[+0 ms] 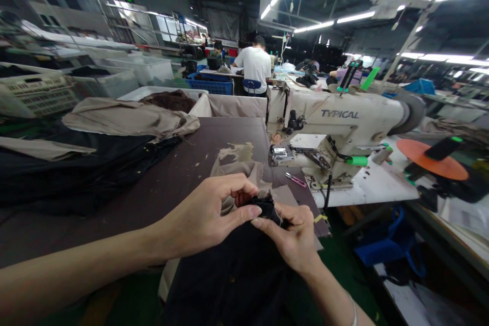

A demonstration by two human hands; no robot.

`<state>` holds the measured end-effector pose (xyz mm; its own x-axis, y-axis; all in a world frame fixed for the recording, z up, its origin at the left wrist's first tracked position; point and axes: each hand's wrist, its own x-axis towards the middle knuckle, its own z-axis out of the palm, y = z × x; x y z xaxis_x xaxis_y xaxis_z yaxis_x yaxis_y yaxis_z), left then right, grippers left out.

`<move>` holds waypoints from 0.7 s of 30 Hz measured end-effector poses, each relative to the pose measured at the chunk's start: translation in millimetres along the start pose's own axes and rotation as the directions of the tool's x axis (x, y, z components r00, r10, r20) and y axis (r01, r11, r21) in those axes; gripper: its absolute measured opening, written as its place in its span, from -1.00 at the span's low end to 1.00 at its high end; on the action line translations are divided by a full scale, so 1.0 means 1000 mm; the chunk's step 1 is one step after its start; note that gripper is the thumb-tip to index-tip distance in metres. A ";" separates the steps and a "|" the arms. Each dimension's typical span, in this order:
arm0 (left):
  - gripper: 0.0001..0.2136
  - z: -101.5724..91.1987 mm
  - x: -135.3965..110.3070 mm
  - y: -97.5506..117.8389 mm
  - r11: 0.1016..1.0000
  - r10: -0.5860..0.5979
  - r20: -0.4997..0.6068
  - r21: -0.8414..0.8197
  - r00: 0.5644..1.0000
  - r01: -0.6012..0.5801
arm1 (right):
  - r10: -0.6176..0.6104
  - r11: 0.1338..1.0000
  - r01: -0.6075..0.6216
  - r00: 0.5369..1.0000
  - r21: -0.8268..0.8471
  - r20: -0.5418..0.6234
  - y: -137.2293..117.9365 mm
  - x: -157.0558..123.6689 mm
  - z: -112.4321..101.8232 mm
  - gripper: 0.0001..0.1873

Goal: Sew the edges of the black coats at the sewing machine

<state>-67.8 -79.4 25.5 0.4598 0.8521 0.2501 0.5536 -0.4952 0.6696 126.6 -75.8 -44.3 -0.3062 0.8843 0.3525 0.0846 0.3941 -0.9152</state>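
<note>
A dark garment (229, 277) with beige cloth (244, 169) around it hangs over the near edge of the brown table. At its upper edge, my left hand (214, 209) pinches a bunched black fold between thumb and curled fingers. My right hand (292, 229) grips the same fold from the other side, the two thumbs almost touching. The fingertips behind the cloth are partly hidden. Just beyond my right hand, pink thread snips (295, 179) lie on the table, beside the arm of a sewing machine (336, 117) marked TYPICAL.
The brown table (183, 163) has a worn patch. Dark and beige garments (130, 117) are piled at the left, with plastic crates (34, 94) behind. An orange disc (431, 159) with thread cones stands at the right. A person in a white shirt (254, 66) sits farther back.
</note>
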 end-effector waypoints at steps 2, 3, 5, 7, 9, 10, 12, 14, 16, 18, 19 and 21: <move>-0.86 0.002 0.000 -0.001 1.000 -0.002 -0.020 -0.008 1.000 0.002 | 0.001 1.000 -0.001 1.000 0.007 -0.002 0.000 0.001 0.000 -0.62; -0.86 0.003 0.000 -0.001 1.000 -0.004 -0.027 -0.012 1.000 0.004 | 0.000 1.000 0.000 1.000 0.014 -0.002 0.000 0.001 0.000 -0.63; -0.86 0.004 0.001 -0.001 1.000 -0.008 -0.032 -0.020 0.999 0.007 | -0.006 0.999 0.006 1.000 0.033 -0.001 0.000 0.002 0.000 -0.64; -0.87 0.003 0.002 0.000 1.000 -0.010 -0.032 -0.021 0.999 0.009 | -0.004 0.998 0.004 1.000 0.061 0.002 0.000 0.002 -0.001 -0.65; -0.87 0.003 0.003 0.002 1.000 -0.013 -0.034 -0.019 0.999 0.012 | 0.006 0.995 -0.007 1.000 0.095 0.014 0.000 0.003 -0.001 -0.66; -0.87 0.003 0.004 0.002 1.000 -0.015 -0.035 -0.017 0.999 0.015 | 0.012 0.994 -0.014 1.000 0.109 0.022 0.000 0.003 -0.001 -0.67; -0.86 0.003 0.005 0.003 1.000 -0.016 -0.034 -0.013 0.999 0.015 | 0.021 0.992 -0.025 0.999 0.127 0.035 0.001 0.003 -0.001 -0.70; -0.85 0.003 0.005 0.003 1.000 -0.008 -0.040 -0.004 0.999 0.008 | 0.025 0.991 -0.029 0.999 0.134 0.030 0.001 0.002 0.000 -0.73; -0.85 0.003 0.006 0.002 1.000 0.005 -0.055 0.004 0.998 -0.004 | 0.033 0.990 -0.035 0.999 0.136 0.013 0.002 0.001 0.000 -0.74; -0.85 0.004 0.006 0.001 1.000 0.008 -0.063 0.003 0.998 -0.008 | 0.052 0.989 -0.055 0.998 0.139 0.024 0.001 0.001 -0.002 -0.75; -0.85 0.004 0.006 0.000 1.000 0.007 -0.061 -0.002 0.998 -0.008 | 0.058 0.988 -0.064 0.997 0.143 0.044 -0.001 0.002 -0.005 -0.77; -0.85 0.004 0.007 -0.001 1.000 0.007 -0.055 -0.012 0.998 -0.008 | 0.058 0.988 -0.069 0.995 0.140 0.079 -0.005 0.004 -0.011 -0.76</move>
<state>-62.2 -73.9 24.2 0.4246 0.8567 0.2929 0.5413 -0.4996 0.6763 135.7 -71.4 -35.6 -0.3747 0.8832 0.2820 -0.0281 0.2932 -0.9556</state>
